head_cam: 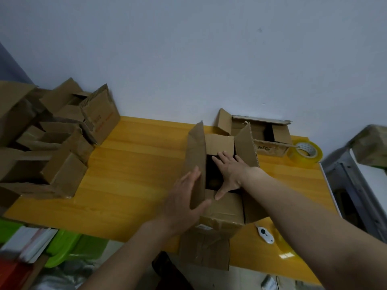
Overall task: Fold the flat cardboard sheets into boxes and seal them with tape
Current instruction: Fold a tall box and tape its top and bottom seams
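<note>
Lighting: dim, cool, even; the source itself cannot be made out. Wall [209, 49]: flat grey-blue, no hot spots. Table [125, 164]: glossy yellow top, soft sheen across the middle, small bright glints at its near right corner. Shadows: faint and diffuse; deep black only inside the open box [213, 174]. Focus: soft throughout; near left clutter and both forearms smeared by motion blur. Distortion: wide-angle bowing, table edges splayed, strongest at the frame borders.
</note>
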The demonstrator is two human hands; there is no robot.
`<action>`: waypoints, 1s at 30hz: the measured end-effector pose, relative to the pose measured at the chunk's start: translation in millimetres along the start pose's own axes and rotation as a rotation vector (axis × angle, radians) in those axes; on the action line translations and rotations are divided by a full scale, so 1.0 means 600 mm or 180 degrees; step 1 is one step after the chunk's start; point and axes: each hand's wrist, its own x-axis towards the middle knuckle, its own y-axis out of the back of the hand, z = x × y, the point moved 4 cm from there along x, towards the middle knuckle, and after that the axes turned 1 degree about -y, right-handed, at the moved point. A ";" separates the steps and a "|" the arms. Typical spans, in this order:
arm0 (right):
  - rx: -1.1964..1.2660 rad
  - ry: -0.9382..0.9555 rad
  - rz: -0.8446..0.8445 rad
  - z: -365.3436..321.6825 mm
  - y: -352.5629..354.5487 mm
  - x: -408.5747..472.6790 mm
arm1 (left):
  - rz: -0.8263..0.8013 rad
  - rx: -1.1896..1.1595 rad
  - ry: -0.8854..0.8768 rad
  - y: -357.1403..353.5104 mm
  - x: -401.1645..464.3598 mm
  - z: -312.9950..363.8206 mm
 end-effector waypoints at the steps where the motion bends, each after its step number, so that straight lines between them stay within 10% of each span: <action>1: -0.0060 0.0019 0.0163 0.004 0.007 -0.006 | -0.0353 0.0274 0.0114 -0.018 0.005 -0.007; 5: -0.0089 0.0074 0.1366 0.026 0.033 -0.044 | -0.1160 0.1504 0.0271 -0.067 0.009 -0.043; 9: 0.2409 -0.0484 0.2462 0.074 0.032 -0.096 | -0.1167 0.1382 0.0413 -0.078 0.006 -0.055; 12: 0.4128 -0.0827 0.1854 0.078 -0.024 -0.113 | -0.1162 0.1476 0.0640 -0.081 0.005 -0.052; 17: 0.4496 -0.0552 0.0702 -0.007 -0.106 -0.119 | -0.1057 0.1146 0.1045 -0.096 -0.014 -0.037; 30: 0.2407 0.0136 0.0145 -0.011 -0.103 -0.040 | -0.1146 0.1669 0.0824 -0.094 -0.094 -0.017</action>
